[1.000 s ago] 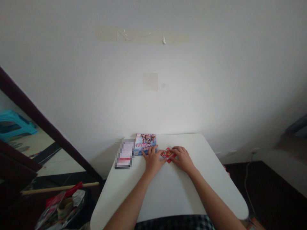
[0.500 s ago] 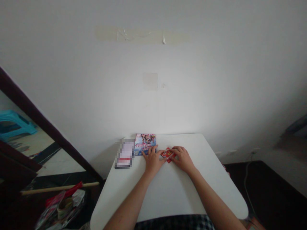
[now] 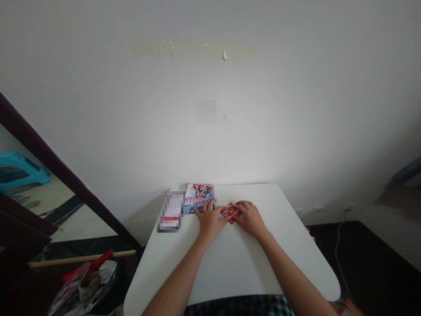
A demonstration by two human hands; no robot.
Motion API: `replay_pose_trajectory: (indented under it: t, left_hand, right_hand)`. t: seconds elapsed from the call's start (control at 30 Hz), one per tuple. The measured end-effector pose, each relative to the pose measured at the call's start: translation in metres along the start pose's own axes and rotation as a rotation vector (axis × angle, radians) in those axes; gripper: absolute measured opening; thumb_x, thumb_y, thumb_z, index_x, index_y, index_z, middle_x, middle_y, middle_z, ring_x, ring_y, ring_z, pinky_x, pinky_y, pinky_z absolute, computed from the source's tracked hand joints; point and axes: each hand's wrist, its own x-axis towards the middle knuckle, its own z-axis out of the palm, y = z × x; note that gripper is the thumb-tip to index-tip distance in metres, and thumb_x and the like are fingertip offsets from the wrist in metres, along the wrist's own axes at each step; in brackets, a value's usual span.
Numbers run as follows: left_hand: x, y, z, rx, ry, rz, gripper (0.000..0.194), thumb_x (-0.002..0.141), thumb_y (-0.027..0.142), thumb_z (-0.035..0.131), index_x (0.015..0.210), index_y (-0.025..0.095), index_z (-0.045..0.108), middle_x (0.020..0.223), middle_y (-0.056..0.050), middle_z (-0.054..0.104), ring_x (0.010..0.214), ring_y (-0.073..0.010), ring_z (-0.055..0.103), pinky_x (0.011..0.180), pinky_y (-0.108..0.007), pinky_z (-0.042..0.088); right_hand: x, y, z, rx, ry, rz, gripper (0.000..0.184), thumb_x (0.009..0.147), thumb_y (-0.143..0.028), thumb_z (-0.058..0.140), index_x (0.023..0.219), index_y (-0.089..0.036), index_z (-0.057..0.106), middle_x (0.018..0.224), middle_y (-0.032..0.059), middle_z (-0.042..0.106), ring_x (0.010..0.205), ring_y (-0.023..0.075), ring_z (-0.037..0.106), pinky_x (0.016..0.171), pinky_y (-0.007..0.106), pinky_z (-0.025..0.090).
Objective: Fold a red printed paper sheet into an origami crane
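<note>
A small piece of red printed paper, turned like a diamond and apparently folded, lies on the white table. My left hand holds its left side with thumb and index finger, while its other fingers spread over the lower edge of a colourful printed sheet. On the opposite side, my right hand has thumb and fingers closed on the paper's right corner. Part of the red paper is hidden beneath the fingertips of both hands.
A phone, blurred by pixel blocks, lies left of the printed sheet. The table's far edge meets a white wall. On the floor at lower left is a bin-like container with rubbish, near a wooden stick. A blue stool shows at far left.
</note>
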Motion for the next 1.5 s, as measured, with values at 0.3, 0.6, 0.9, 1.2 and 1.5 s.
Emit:
replay_pose_trajectory:
  t: [0.3, 0.6, 0.9, 1.2, 1.5]
  left_hand:
    - [0.0004, 0.0017, -0.0022, -0.023, -0.007, -0.012, 0.031, 0.085, 0.05, 0.064, 0.114, 0.041, 0.072, 0.148, -0.004, 0.05, 0.138, -0.0334, 0.04, 0.111, -0.08, 0.009]
    - [0.0, 0.0015, -0.0019, -0.015, -0.009, -0.007, 0.033, 0.082, 0.05, 0.069, 0.114, 0.041, 0.071, 0.147, -0.004, 0.051, 0.138, -0.033, 0.039, 0.112, -0.079, 0.007]
    - [-0.0009, 0.0029, -0.0044, 0.05, -0.015, 0.059, 0.05, 0.084, 0.052, 0.066, 0.133, 0.052, 0.057, 0.152, -0.004, 0.045, 0.139, -0.0347, 0.037, 0.112, -0.08, 0.008]
    - [-0.0023, 0.0017, -0.0071, 0.099, -0.084, 0.139, 0.037, 0.092, 0.055, 0.052, 0.128, 0.055, 0.06, 0.161, 0.003, 0.036, 0.143, -0.0381, 0.031, 0.112, -0.079, 0.0]
    - [0.0044, 0.0039, -0.0058, 0.11, -0.053, 0.145, 0.031, 0.095, 0.05, 0.049, 0.121, 0.053, 0.066, 0.157, 0.001, 0.043, 0.145, -0.0361, 0.032, 0.111, -0.08, 0.001]
  right_hand:
    - [-0.0004, -0.0022, -0.0017, 0.006, 0.015, -0.007, 0.04, 0.091, -0.04, 0.062, 0.129, -0.029, 0.063, 0.132, 0.0058, 0.06, 0.123, 0.0238, 0.05, 0.109, 0.041, 0.04]
    - [-0.0002, -0.002, 0.0004, -0.015, 0.022, 0.004, 0.042, 0.088, -0.04, 0.066, 0.128, -0.029, 0.063, 0.132, 0.0064, 0.06, 0.124, 0.0239, 0.05, 0.109, 0.04, 0.04]
    - [0.0012, -0.0007, 0.0008, -0.016, 0.002, 0.019, 0.043, 0.088, -0.043, 0.066, 0.129, -0.03, 0.063, 0.133, 0.0058, 0.06, 0.124, 0.024, 0.051, 0.108, 0.04, 0.041]
    - [0.0024, 0.0027, 0.0035, 0.02, 0.002, 0.014, 0.047, 0.088, -0.044, 0.066, 0.132, -0.029, 0.061, 0.133, 0.0066, 0.06, 0.124, 0.0248, 0.05, 0.109, 0.041, 0.04]
    - [0.0022, 0.0011, 0.0025, 0.012, 0.001, 0.015, 0.047, 0.088, -0.042, 0.066, 0.132, -0.029, 0.061, 0.133, 0.0059, 0.06, 0.124, 0.0235, 0.051, 0.109, 0.039, 0.041]
